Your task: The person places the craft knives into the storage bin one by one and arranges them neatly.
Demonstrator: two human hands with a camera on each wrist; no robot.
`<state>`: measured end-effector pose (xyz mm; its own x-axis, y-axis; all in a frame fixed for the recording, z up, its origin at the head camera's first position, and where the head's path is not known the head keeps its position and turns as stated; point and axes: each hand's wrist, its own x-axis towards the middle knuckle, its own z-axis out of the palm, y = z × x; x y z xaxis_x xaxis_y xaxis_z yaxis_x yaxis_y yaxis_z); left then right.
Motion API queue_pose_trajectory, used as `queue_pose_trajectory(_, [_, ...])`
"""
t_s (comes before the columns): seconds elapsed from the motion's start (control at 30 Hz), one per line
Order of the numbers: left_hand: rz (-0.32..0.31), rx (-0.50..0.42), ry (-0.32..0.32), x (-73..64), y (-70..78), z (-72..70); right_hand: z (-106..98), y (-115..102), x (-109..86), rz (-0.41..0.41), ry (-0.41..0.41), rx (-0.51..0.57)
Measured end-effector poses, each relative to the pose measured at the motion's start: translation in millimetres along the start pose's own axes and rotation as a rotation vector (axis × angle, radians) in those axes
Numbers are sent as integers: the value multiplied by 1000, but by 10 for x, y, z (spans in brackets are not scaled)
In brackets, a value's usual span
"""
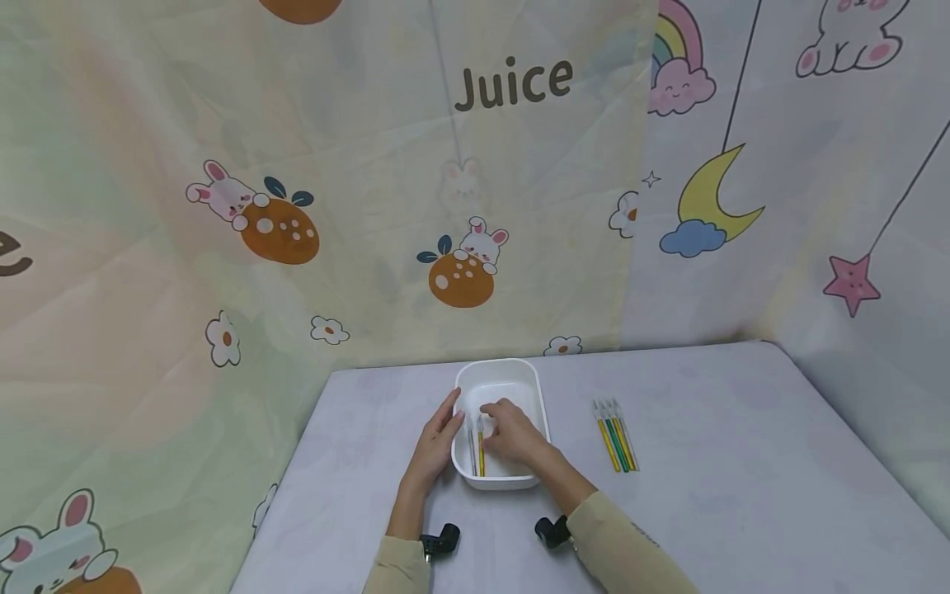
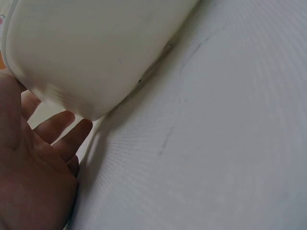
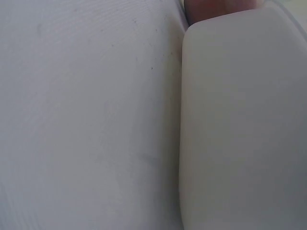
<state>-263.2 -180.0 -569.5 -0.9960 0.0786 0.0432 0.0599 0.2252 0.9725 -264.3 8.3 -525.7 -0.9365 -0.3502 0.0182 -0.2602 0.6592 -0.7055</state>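
Note:
A white plastic box (image 1: 499, 487) with rounded corners stands on the table. My left hand (image 1: 430, 450) grips its left side, thumb at the rim and fingers along the outer wall; the left wrist view shows those fingers against the box wall (image 2: 96, 62). Inside the box, along its left, lie a yellow pen-like stick (image 1: 481, 462) and a silvery one (image 1: 472, 454). My right hand (image 1: 515, 433) reaches into the box over the yellow stick, its thumb and forefinger apart. The right wrist view shows mostly the box's outer wall (image 3: 244, 120).
Right of the box, several slim pen-like sticks (image 1: 616, 437), yellow, green and silvery with clear tips, lie side by side. A white cloth covers the table (image 1: 705, 495). Behind it hangs a printed curtain (image 1: 386, 165) with cartoon rabbits and oranges.

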Motion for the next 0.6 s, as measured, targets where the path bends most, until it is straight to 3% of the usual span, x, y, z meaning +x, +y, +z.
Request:
queue_pose_trajectory(0.33, [-8,-10,-13,7,3,-14,-20,-43,-20,-107,188,5])
queue_pose_trajectory(0.6, [-6,-12,-6,17,-10,-6,-163,-49,-40,-184,409,-35])
